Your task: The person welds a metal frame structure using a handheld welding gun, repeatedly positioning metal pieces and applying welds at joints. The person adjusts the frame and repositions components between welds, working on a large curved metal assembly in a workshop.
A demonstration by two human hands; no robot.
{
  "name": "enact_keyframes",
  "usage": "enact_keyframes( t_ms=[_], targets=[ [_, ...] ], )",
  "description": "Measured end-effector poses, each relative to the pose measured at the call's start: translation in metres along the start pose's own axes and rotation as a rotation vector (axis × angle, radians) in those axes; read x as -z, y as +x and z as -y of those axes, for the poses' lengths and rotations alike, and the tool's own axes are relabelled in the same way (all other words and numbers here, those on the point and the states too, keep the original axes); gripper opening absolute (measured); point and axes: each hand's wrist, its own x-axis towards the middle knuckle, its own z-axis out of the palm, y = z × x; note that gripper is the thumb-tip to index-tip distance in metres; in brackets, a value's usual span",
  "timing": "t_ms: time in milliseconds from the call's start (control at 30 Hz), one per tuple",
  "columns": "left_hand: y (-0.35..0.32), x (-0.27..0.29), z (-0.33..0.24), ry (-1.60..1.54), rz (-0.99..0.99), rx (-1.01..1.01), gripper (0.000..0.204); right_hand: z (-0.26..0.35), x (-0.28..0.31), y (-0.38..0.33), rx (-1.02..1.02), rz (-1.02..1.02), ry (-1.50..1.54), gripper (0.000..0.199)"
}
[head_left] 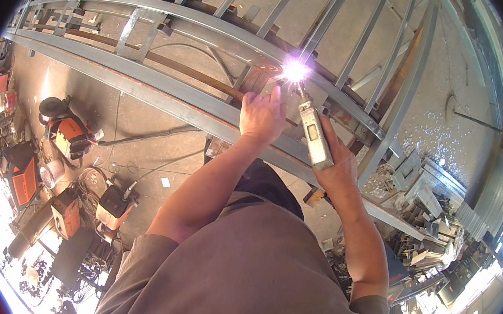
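A bright white-violet welding glow (294, 71) burns on the upper rail of a grey metal frame (228, 27) with several parallel bars. My right hand (339, 166) is wrapped around a silver-grey welding gun (315, 138), whose narrow nozzle points up into the glow. Just below and left of the glow is my left hand (261, 118), fingers apart and reaching toward the rail, one of them stretched upward close to the light. I see nothing held in it. Glare hides the joint itself and the tip of the nozzle.
A long grey beam (166, 95) crosses between my body and the upper rail. Orange-and-black machines (71, 136) and cables stand on the floor at left. Metal offcuts (422, 196) are piled at right. A thin rod with a round end (451, 109) lies on the floor at far right.
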Motion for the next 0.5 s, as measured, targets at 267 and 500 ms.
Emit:
enact_keyframes(
  t_ms=[267, 500],
  targets=[
    [-0.001, -0.001, -0.002, -0.003, -0.045, 0.014, 0.054, -0.015, 0.024, -0.043, -0.051, 0.008, 0.108, 0.085],
    [-0.002, 0.000, -0.003, -0.019, -0.013, 0.015, 0.054, -0.025, 0.028, -0.047, -0.180, -0.008, 0.051, 0.083]
  ],
)
